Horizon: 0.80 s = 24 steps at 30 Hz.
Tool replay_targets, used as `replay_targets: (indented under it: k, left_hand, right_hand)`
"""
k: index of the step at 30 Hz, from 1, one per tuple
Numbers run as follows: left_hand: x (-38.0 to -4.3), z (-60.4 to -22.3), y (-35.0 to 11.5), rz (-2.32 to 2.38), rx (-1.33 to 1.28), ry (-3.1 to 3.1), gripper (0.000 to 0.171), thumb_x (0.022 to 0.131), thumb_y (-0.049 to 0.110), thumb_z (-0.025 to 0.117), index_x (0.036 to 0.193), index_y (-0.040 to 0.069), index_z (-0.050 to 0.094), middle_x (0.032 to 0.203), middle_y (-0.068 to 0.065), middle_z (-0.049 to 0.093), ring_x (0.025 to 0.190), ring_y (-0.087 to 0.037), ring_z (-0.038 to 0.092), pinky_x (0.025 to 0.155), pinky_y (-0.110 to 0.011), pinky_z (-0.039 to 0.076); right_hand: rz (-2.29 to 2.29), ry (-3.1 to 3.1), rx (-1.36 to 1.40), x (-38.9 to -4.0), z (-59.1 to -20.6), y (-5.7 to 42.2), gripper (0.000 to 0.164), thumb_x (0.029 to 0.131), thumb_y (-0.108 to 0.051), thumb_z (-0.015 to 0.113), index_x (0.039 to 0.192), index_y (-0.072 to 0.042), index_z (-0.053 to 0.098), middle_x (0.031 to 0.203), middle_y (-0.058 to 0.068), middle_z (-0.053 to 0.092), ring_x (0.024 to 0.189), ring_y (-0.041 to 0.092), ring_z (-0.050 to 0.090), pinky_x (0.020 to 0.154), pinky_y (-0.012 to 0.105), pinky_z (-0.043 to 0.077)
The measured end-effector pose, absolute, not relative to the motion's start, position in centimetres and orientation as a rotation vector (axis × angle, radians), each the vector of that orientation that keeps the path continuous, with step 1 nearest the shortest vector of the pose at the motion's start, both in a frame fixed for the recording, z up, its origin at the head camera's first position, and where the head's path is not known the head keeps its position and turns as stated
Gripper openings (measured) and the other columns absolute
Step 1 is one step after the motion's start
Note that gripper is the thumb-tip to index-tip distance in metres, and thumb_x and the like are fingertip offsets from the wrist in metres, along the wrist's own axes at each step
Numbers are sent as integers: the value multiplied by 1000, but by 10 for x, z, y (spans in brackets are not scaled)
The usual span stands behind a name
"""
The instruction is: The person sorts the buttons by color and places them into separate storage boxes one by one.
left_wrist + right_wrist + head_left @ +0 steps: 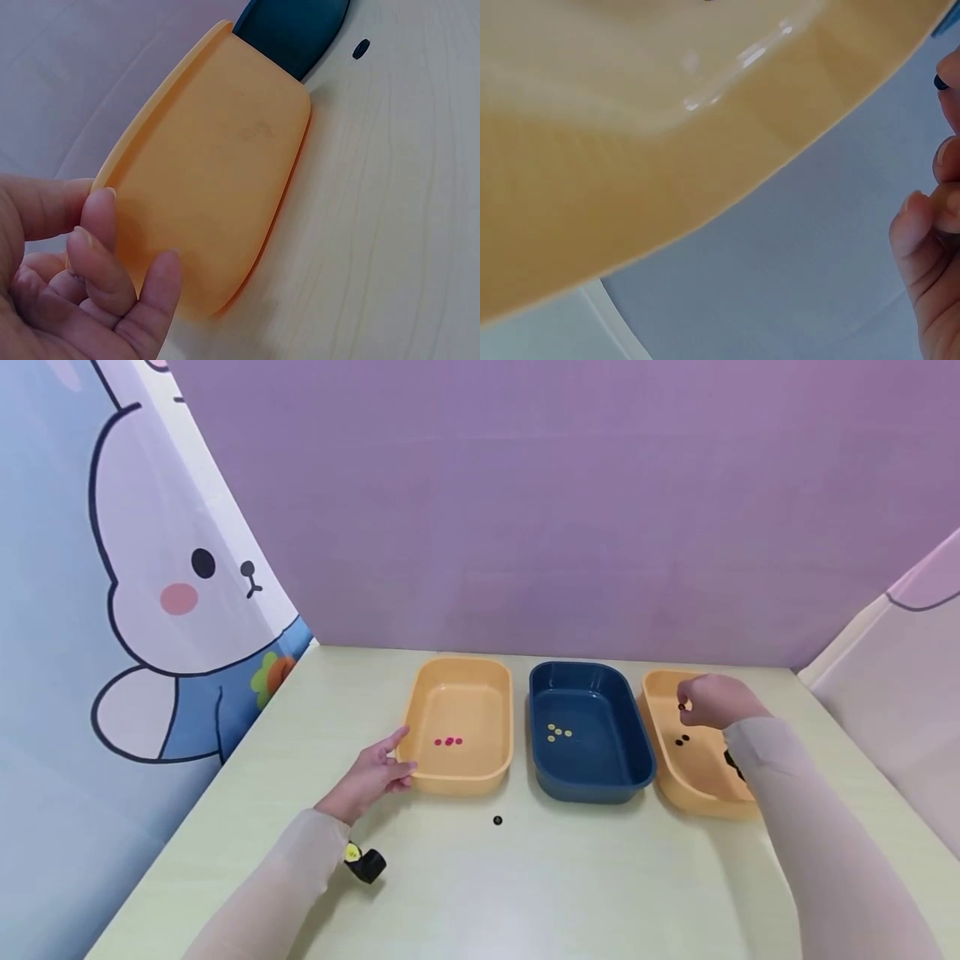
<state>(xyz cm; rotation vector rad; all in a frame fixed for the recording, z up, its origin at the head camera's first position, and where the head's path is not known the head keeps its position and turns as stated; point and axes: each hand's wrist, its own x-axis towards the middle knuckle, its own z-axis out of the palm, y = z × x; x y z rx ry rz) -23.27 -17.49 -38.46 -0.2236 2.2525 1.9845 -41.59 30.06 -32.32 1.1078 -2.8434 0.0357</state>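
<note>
My left hand (pixel 372 774) pinches the near left corner of a yellow-orange tray (pixel 470 783), thumb and fingers about its rim in the left wrist view. Several pinkish-red buttons (pixel 449 742) lie in that tray. Over the right-hand yellow-orange tray (pixel 705 799), my right hand (pixel 718 700) holds a small black button (pixel 940 82) between its fingertips. Two black buttons (pixel 679 742) lie on the floor of this tray, beneath the hand. One more black button (pixel 498 820) rests on the table in front of the trays.
A dark blue tray (pixel 592 793) stands between the two yellow-orange ones, with several pale yellow buttons (pixel 558 732) inside. Behind the trays, a purple cloth wall (pixel 525 527) rises at the back edge of the pale table (pixel 480 893). A cartoon-printed cloth (pixel 172 610) hangs at the left.
</note>
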Motion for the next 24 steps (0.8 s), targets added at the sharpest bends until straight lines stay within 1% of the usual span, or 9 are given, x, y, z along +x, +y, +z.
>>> replay_targets:
  k: [4,9,15,20,24]
  left_hand:
    - [-233,-384,-175,1967,-225,2262,69,95,0,55,153,6,18,66,1,56,63,-9,55,64,-22,49]
    - [-232,-384,-175,1987,-224,2255,70,94,-2,55,153,5,18,65,1,56,62,-9,55,63,-22,49]
    - [-230,-383,-173,1995,-207,2256,70,94,-2,54,152,4,17,65,1,55,62,-9,56,64,-22,50]
    - [-229,-382,-172,1980,-243,2264,69,94,-2,55,152,5,18,65,0,55,63,-10,56,65,-23,50]
    - [-229,-381,-172,1953,-302,2274,68,95,0,55,153,8,20,67,-1,55,64,-11,56,67,-24,50]
  right_hand:
    - [46,-2835,1125,-417,-329,303,6,71,-6,68,76,-7,65,72,-1,63,61,14,54,59,39,48]
    - [45,-2831,1131,-417,-335,304,6,69,-8,67,75,-7,65,70,-1,63,58,14,52,57,38,48]
    - [55,-2858,1105,-417,-343,308,8,68,-9,66,75,-7,66,73,0,64,60,14,53,58,37,48]
    - [78,-2879,1105,-416,-348,307,9,68,-12,71,75,-9,66,72,-2,63,60,13,52,58,35,47]
    - [96,-2919,1108,-414,-350,305,10,70,-14,73,74,-9,65,70,-3,61,60,14,51,58,36,46]
